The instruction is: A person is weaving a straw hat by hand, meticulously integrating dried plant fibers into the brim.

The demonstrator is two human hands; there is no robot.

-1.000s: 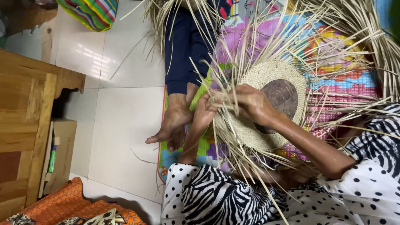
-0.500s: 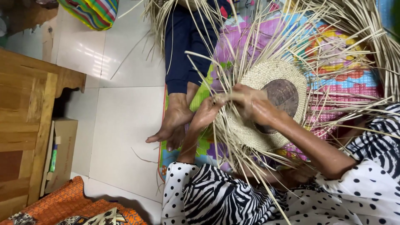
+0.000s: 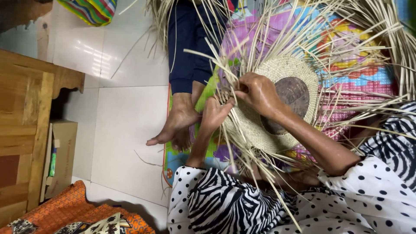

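white tiled floor [image 3: 117,121] | wooden cabinet [image 3: 26,130] | colourful mat [image 3: 359,82]

Even indoor light, glare on floor tiles [image 3: 82,47]; straw tips maybe sl. blurred.

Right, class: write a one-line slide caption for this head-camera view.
Left hand and right hand grip pale straw strips at the rim of a round woven straw disc above a colourful mat.

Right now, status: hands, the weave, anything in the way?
Left hand and right hand pinch straw strips at the woven straw disc's edge. Loose strips fan out all round. Another person's bare feet lie close beside it.
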